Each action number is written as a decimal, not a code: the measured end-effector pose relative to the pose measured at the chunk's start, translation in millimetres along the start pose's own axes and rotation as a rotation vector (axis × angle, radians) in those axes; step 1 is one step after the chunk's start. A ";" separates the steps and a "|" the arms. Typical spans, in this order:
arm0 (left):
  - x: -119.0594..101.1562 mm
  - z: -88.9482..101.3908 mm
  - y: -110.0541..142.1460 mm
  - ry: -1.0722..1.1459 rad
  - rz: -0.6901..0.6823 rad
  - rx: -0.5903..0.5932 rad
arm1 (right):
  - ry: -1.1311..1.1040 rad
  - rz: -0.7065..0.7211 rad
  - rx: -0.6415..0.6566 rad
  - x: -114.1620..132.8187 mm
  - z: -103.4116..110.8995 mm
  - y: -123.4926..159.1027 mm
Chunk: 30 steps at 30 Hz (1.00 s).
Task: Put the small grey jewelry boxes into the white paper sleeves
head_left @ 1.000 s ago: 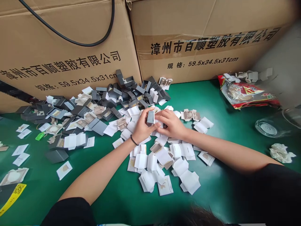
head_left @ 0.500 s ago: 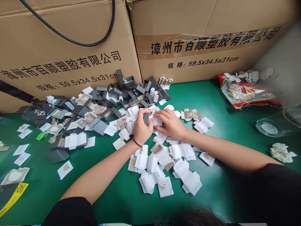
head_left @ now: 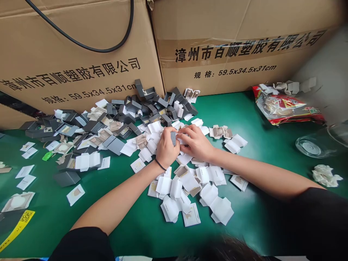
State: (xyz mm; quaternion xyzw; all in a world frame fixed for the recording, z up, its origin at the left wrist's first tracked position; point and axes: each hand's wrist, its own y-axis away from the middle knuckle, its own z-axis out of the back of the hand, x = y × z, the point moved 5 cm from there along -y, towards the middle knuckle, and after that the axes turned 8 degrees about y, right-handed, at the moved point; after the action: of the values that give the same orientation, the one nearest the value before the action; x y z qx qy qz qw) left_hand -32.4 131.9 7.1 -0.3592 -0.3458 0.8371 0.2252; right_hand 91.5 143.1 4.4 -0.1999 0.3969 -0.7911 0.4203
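I have the left hand (head_left: 166, 148) closed in a firm grip around a small dark-grey box (head_left: 173, 138), its textured grey face showing between the thumb and the curled fingers. My right hand (head_left: 199, 144) sits just beside it, fingers bent toward the box; its fingertips are partly hidden, so I cannot tell whether that grip is pinching anything. The box is near the middle of my view, above a spread of folded white paper inserts (head_left: 189, 180) on the green worktop (head_left: 274, 159). Beyond and to the left I see a heap of opened dark-grey boxes (head_left: 159, 103) mixed with more white pieces, lying in front of two large cardboard cartons (head_left: 244, 21). Off to the right I have a red-trimmed plastic packet (head_left: 288, 105), a clear container (head_left: 311, 148) and a crumpled white tissue (head_left: 324, 175). A yellow strip (head_left: 19, 229) with a printed code lies at the lower left.
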 end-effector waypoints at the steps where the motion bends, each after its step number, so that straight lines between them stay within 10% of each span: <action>1: -0.6 0.8 -0.4 0.004 -0.008 -0.006 | -0.001 0.011 0.020 -1.2 -0.1 0.0; 30: -7.4 7.9 -6.1 -0.088 -0.294 0.134 | -0.302 0.072 0.024 -10.9 3.2 -0.3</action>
State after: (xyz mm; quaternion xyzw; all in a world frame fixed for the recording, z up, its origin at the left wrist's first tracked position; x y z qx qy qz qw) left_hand -32.8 128.0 18.9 -0.2517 -0.3476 0.8313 0.3533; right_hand 99.6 150.7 6.8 -0.2972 0.3266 -0.7410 0.5059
